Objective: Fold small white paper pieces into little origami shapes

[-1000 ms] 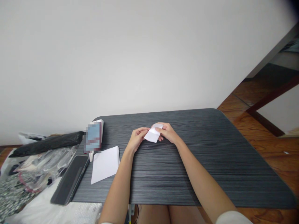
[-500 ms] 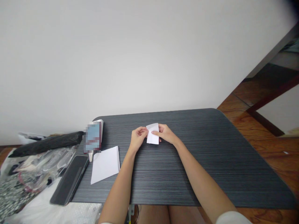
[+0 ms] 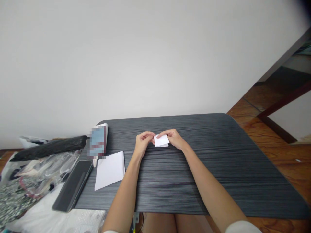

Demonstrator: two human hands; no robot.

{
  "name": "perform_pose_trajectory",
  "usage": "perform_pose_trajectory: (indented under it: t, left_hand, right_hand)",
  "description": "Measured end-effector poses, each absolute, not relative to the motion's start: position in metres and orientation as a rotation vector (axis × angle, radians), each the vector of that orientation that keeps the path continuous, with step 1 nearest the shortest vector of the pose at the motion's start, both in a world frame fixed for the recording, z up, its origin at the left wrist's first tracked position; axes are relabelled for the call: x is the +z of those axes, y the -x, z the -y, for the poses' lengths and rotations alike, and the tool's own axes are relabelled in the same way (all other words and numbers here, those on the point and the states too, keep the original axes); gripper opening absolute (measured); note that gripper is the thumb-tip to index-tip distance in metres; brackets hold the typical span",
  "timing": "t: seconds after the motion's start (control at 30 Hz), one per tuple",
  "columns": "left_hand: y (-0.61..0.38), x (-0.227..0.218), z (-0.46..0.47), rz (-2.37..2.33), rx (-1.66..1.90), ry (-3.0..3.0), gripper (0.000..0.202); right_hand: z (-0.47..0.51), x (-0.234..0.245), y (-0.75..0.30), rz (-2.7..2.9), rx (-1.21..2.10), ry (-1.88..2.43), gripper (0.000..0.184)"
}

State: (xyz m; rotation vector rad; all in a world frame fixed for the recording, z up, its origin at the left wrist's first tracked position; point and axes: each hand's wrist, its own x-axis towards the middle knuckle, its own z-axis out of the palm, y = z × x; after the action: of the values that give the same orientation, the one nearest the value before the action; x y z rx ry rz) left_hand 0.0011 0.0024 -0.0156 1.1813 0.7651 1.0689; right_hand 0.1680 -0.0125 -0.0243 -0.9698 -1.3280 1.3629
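Note:
A small piece of white paper (image 3: 161, 141), folded over with its lower edges slightly apart, is held between both hands above the dark table (image 3: 218, 168). My left hand (image 3: 144, 141) pinches its left edge between thumb and fingers. From the right, my right hand (image 3: 174, 138) grips it, with the thumb lying over its top side and the other fingers partly hidden behind. To the left of my left forearm lies a stack of white paper sheets (image 3: 109, 171).
Left of the sheets, a dark phone (image 3: 73, 186) lies at the table's left edge. Behind it stands a pixelated box-like item (image 3: 97, 140). Plastic bags (image 3: 46, 168) and a long black wrapped bundle (image 3: 48, 149) lie beyond that edge. A pale wall (image 3: 155, 64) rises behind the table.
The small paper has been folded over from an upright rectangle to a shorter one. My right thumb has moved up toward its top edge. My left hand stays nearly in place.

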Motion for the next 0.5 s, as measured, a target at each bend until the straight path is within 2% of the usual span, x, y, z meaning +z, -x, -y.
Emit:
perform_pose_trajectory:
  t: [0.3, 0.5]
  left_hand:
    - [-0.0044, -0.0129, -0.0024, -0.917, 0.961, -1.274, 0.025]
    - [-0.0049, -0.012, -0.0018, -0.992, 1.046, -1.343, 0.022]
  right_hand:
    - [0.0132, -0.0209, -0.1715, 1.498, 1.273, 0.984, 0.024]
    - [0.0119, -0.0198, -0.1679, 1.346, 1.388, 0.983, 0.027]
